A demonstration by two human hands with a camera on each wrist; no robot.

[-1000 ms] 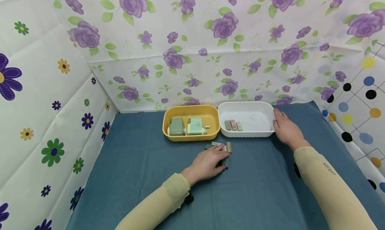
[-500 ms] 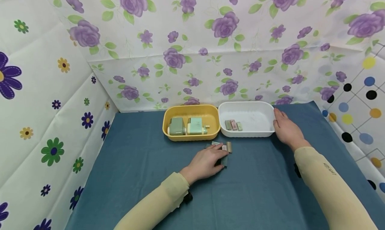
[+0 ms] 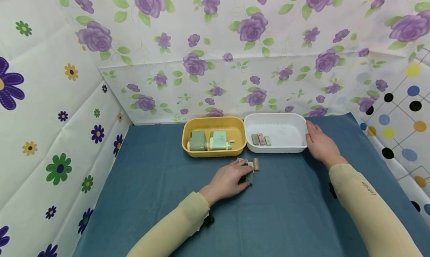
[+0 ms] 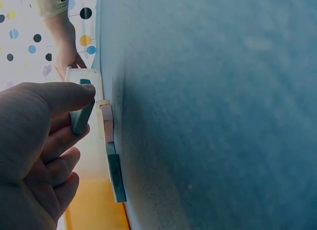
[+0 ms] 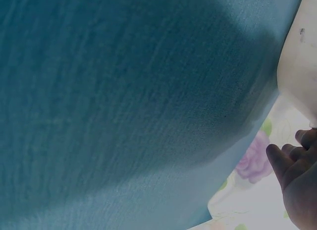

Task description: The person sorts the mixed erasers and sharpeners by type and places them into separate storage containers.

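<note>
My left hand (image 3: 226,180) hovers low over the blue cloth, pinching a small dark green eraser-like block (image 4: 82,115) between thumb and forefinger. Just past its fingertips, similar small pieces lie in a row: a beige one (image 3: 256,164), a pinkish one (image 4: 108,123) and another dark green one (image 4: 116,176). Part of that row is hidden behind the fingers in the head view. With fingers extended, my right hand (image 3: 321,144) rests against the right end of the white bin (image 3: 289,149). Inside this bin, three small blocks (image 3: 261,139) stand side by side at the left.
A yellow bin (image 3: 214,154) touches the white one on its left. It holds two green crank devices like pencil sharpeners, one darker (image 3: 198,139) and one mint (image 3: 219,139). Flowered cloth (image 3: 215,81) hangs right behind both bins. Dotted cloth (image 3: 399,130) borders the right.
My left hand has shifted slightly left and toward me with the dark green block, leaving the beige piece behind. The right hand has stayed at the white bin.
</note>
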